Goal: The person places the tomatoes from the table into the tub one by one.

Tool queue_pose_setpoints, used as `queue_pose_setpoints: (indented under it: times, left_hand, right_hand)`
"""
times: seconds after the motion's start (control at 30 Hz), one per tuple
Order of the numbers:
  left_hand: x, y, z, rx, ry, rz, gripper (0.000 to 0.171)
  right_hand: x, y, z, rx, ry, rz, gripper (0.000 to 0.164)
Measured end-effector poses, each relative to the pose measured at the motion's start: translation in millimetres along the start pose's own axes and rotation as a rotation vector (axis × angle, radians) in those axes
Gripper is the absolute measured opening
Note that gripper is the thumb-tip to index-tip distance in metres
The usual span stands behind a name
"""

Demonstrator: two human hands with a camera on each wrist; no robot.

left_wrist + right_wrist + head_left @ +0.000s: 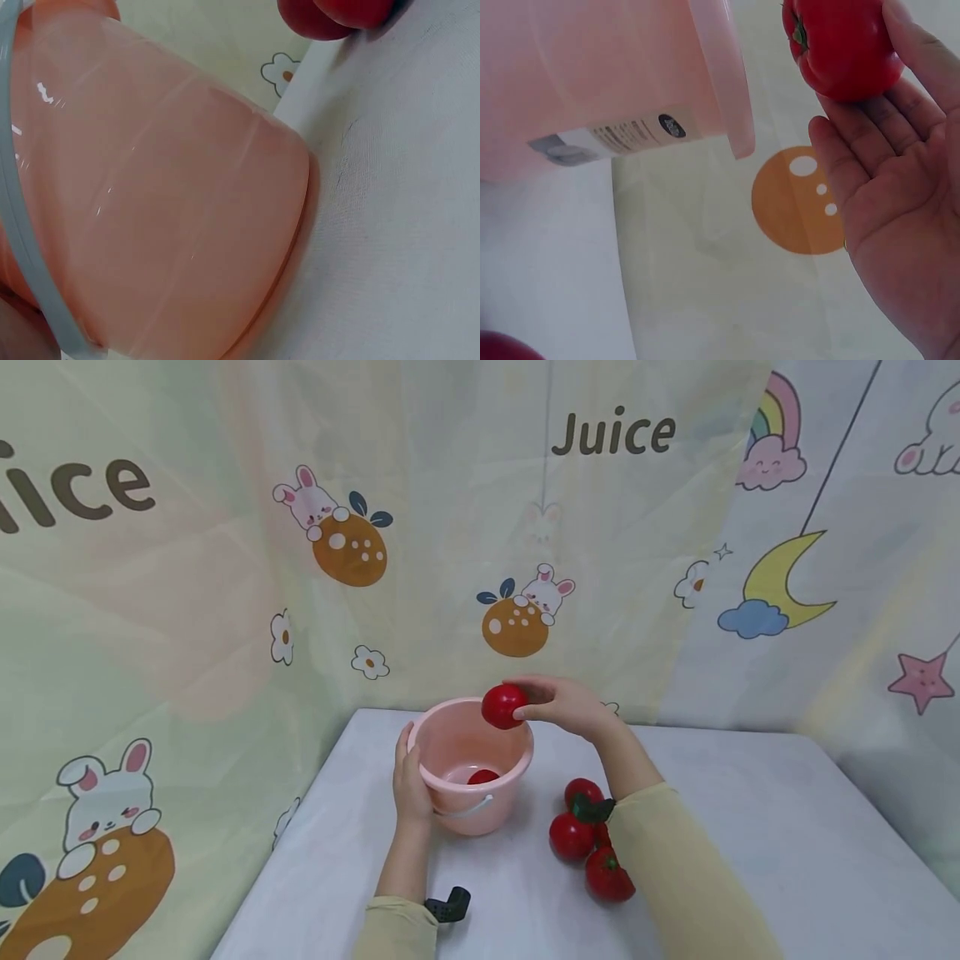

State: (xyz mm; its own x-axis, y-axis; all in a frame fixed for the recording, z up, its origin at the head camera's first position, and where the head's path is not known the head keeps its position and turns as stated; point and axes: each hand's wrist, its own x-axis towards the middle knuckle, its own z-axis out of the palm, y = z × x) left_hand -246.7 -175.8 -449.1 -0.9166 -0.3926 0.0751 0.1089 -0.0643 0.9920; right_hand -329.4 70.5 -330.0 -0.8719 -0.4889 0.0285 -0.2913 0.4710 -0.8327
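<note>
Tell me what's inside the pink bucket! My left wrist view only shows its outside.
Observer: The head view shows a red tomato at the bottom of the pink bucket.
Operator: Cool! What's the right hand holding?
Observer: Another tomato, higher than the bucket.
Operator: Is anything stuck on the bucket?
Observer: Yes, the right wrist view shows a label on its side, but I can't read the small print.

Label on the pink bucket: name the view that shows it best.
The right wrist view: the label sits close there, its print lines and dark oval visible. The head and left wrist views show the pink bucket but no label.
</note>
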Motion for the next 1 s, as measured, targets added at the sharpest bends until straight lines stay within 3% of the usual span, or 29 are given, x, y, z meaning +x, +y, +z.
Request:
queue_pose_setpoints:
  times: [0.73, 1.0]
  left_hand:
    - [2.0, 1.1, 0.8, -0.019, -0.001, -0.019, 0.046]
    - [0.5, 2.1, -0.5, 0.006, -0.002, -0.033, 0.046]
  right_hand:
    - [28.4, -15.6, 24.8, -0.076, -0.138, -0.056, 0.053]
    - [40.3, -21.6, 34.1, -0.115, -0.250, -0.082, 0.054]
